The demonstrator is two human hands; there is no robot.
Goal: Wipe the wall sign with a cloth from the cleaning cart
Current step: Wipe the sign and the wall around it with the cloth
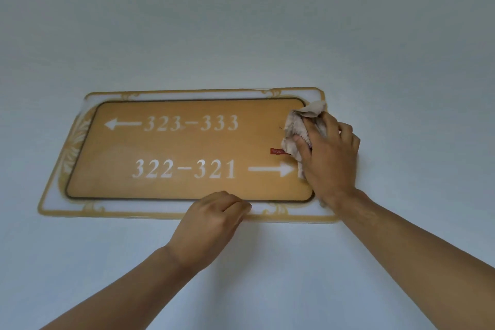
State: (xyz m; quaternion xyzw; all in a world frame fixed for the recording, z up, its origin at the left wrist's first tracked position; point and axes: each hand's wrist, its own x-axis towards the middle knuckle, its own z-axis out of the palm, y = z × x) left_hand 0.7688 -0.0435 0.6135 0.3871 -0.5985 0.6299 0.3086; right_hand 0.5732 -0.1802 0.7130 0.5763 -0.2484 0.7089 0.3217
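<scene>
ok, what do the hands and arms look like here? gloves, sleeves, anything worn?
Both bare. The left hand and right hand wear no gloves, and no rings, watch or bands show. Both forearms are uncovered right down to the frame edge, so no sleeve is in view. No markings visible.

Two bare forearms are showing below the wall sign, without sleeves; the left hand and right hand are wearing no gloves, rings or watches.

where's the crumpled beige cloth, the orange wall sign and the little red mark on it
crumpled beige cloth (294, 126), head view, on its bunched folds left of the fingers
orange wall sign (187, 147), head view, on its bare middle panel
little red mark (276, 151), head view, on its exposed left end
</scene>
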